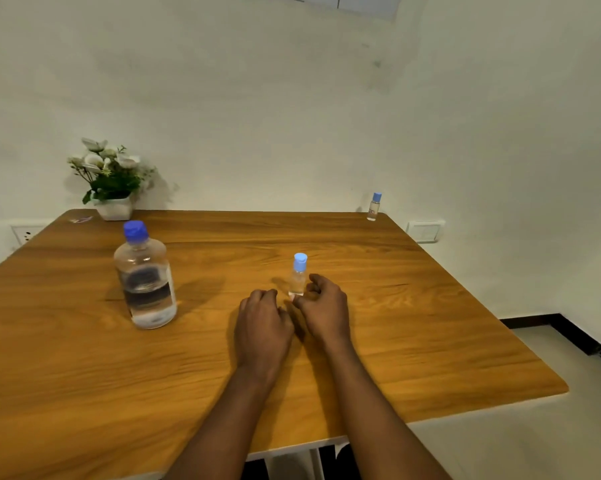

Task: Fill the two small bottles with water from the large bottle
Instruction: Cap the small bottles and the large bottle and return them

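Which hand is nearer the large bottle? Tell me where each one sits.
Left. The left hand rests curled on the table to the right of the large bottle, clearly apart from it; the right hand lies farther right, beside the near small bottle.

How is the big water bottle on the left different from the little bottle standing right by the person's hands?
The big bottle is far taller and wider than the little bottle. The big bottle wears a dark label band; the little bottle looks plain. The big bottle's cap is deep blue, the little bottle's pale blue. The big bottle stands alone, while the little bottle stands next to the right hand. Both are clear, capped and upright on the wooden table.
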